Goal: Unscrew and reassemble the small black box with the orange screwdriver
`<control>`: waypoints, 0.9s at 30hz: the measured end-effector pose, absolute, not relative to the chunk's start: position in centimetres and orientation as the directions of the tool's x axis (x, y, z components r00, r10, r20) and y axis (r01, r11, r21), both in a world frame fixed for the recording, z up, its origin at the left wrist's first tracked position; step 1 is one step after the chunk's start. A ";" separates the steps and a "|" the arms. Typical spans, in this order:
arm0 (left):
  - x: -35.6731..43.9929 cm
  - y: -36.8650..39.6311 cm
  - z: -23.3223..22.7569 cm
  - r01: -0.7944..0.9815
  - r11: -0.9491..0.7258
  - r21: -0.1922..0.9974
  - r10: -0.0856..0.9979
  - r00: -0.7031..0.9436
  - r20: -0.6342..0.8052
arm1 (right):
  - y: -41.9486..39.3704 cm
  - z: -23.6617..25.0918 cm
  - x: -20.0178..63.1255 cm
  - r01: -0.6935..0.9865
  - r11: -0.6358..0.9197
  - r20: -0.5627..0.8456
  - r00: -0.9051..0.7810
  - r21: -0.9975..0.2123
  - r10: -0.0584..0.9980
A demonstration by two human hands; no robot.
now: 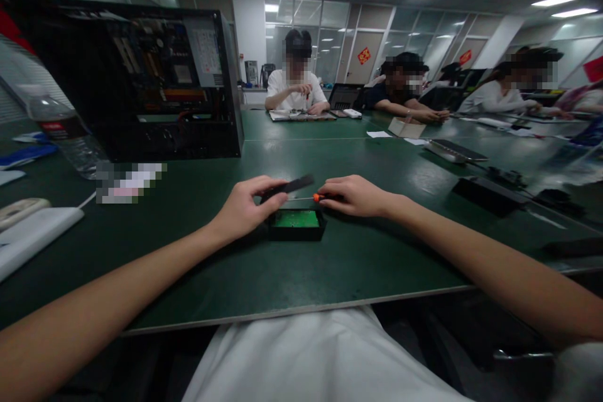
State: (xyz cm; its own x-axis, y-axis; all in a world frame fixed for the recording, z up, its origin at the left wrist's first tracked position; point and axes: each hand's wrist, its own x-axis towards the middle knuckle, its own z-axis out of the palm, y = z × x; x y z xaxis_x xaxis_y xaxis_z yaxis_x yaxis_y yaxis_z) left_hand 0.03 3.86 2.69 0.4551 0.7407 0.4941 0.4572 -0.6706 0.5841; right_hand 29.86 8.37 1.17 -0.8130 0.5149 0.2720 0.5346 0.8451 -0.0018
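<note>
While two bare hands occupied the middle of the green desk [211,289], back from its near edge, each was closed on one object. The left hand [247,206] was clamped on one flat black panel [299,184], thumb on the near side, the panel's free end tilted up and blurred. The right hand [355,195] was clamped on one screwdriver [318,197] with an orange handle; its single thin metal shaft pointed toward the left hand's fingers. Whether the tip touched the panel could not be determined.

Just on the near side of the panel and shaft, one open black case [296,233] sat on the desk, between the two forearms and nearer the near edge than the far one. It contained one green circuit board [296,219].

Toward the desk's left edge stood one open computer tower [230,88], internals exposed, and one clear plastic bottle [61,125] with a dark label. Across the desk sat one co-worker in a white shirt [282,85].
</note>
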 end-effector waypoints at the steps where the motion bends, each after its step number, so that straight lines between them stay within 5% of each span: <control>1: -0.3 4.3 2.7 0.493 -0.623 0.608 0.783 0.405 0.473 | 8.4 1.2 30.0 0.569 0.822 0.271 -0.793 0.012 0.546; 6: -1.8 6.3 2.1 0.643 -0.388 0.661 0.919 0.327 0.221 | 8.1 1.1 29.6 0.672 0.738 0.215 -0.730 0.060 0.648; 10: -2.2 7.0 1.8 0.685 -0.451 0.572 0.892 0.370 0.259 | 7.2 1.8 29.0 0.731 0.677 0.229 -0.676 0.085 0.701; 15: -1.9 6.9 1.7 0.634 -0.448 0.630 0.894 0.323 0.311 | 4.9 2.4 27.3 0.572 0.779 0.343 -0.699 -0.257 0.627; 21: -0.6 5.9 1.3 0.375 -0.332 0.865 0.925 0.307 0.222 | 2.7 3.0 25.3 0.468 0.835 0.338 -0.767 -0.288 0.546; 24: -0.1 5.2 1.3 0.344 -0.324 0.881 0.923 0.317 0.216 | 4.2 5.2 27.7 0.496 0.759 0.393 -0.655 -0.421 0.645; 27: 0.4 4.5 1.4 0.388 -0.373 0.843 0.905 0.353 0.238 | 7.4 7.5 33.6 0.615 0.596 0.492 -0.356 -0.517 0.794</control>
